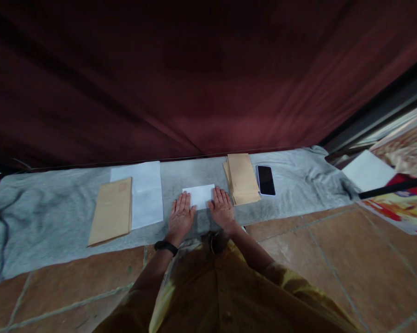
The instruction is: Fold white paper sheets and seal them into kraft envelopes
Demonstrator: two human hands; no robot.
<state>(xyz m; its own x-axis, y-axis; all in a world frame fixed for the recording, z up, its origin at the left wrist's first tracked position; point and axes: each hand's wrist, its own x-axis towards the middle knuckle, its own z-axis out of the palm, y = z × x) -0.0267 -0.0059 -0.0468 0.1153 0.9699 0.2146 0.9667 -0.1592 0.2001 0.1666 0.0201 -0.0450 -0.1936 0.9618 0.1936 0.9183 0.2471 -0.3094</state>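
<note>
A small white folded paper lies on the grey cloth in front of me. My left hand rests flat at its left edge, fingers stretched out. At the paper's right edge, my right hand also lies flat with its fingers extended. Right of that hand is a stack of brown envelopes. Farther to the left, more brown envelopes overlap large white sheets. Both palms face down, and neither hand grips anything.
A phone lies right of the envelope stack. The grey cloth covers a long narrow surface. Behind it hangs a dark red curtain. Brown floor tiles show in front, and a white sheet is at the far right.
</note>
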